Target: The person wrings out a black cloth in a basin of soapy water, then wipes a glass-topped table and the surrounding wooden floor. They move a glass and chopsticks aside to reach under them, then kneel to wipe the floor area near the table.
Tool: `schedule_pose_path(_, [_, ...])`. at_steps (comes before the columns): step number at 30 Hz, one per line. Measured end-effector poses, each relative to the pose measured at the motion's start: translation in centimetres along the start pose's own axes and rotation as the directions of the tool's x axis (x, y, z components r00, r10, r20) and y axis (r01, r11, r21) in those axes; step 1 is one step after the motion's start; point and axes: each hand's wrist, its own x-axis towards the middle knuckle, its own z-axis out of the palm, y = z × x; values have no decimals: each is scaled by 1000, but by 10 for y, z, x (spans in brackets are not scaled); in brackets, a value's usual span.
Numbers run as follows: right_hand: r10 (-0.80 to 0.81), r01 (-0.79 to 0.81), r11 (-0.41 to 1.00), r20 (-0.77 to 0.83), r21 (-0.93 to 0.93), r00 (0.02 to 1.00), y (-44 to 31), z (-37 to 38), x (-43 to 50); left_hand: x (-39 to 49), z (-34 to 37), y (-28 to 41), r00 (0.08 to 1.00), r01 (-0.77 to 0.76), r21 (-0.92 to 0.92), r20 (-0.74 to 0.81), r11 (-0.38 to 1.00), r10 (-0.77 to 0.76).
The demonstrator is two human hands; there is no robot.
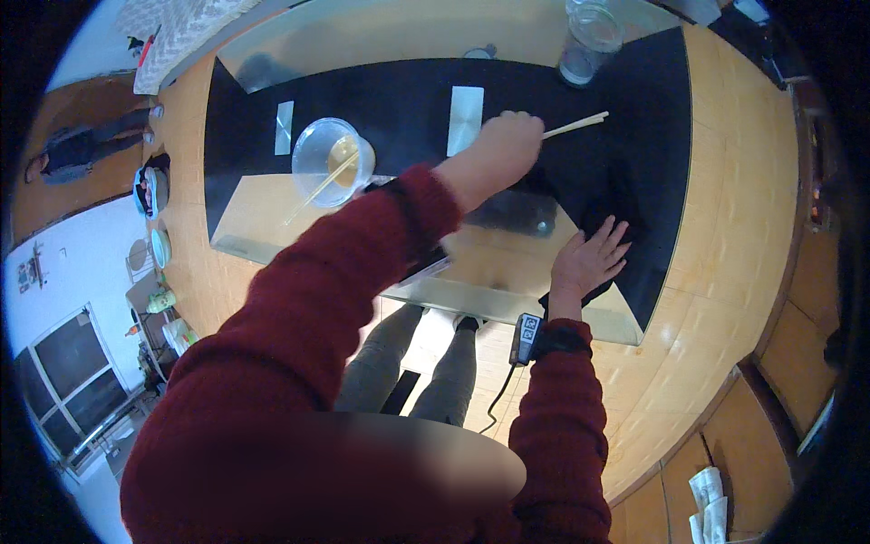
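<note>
My left hand [499,153] reaches across the black and light-coloured table [646,170], closed around thin pale sticks [578,125] that look like chopsticks. Their tips point to the right. To its left stands a clear plastic bowl [306,163] with a yellowish-brown liquid [342,163] in it. Another pale stick or pair of sticks [329,180] leans in that bowl. My right hand [590,257] lies palm down near the table's right front, fingers spread, holding nothing. Below the left forearm, a dark flat object [431,265] is partly covered by the sleeve.
A clear jar [588,51] stands at the far right of the table. Shiny pale rectangles [465,119] show on the black surface. A corded device [527,338] sits at my right wrist. Another person [81,146] stands off to the left, beyond several basins [160,248].
</note>
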Motion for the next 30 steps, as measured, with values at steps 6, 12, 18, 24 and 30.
schedule_pose_path(6, [10,-10,999,-7,35,1000,-2,-1,-1,-135,-112,-109,992,121,396,-18,910,-124])
schedule_pose_path(12, [18,-18,999,1,32,1000,-2,-1,0,-189,-112,-170,957,179,525,105,832,-272])
schedule_pose_path(18, [-6,7,1000,-31,25,999,-1,1,-1,-193,-112,-159,933,325,463,-15,825,-359])
schedule_pose_path(24, [0,4,995,35,-104,999,1,-3,3,-222,-94,-82,976,215,13,-36,976,-215])
schedule_pose_path(30, [-30,35,997,-76,64,997,8,8,-1,-189,19,-52,987,146,-142,-49,979,-154])
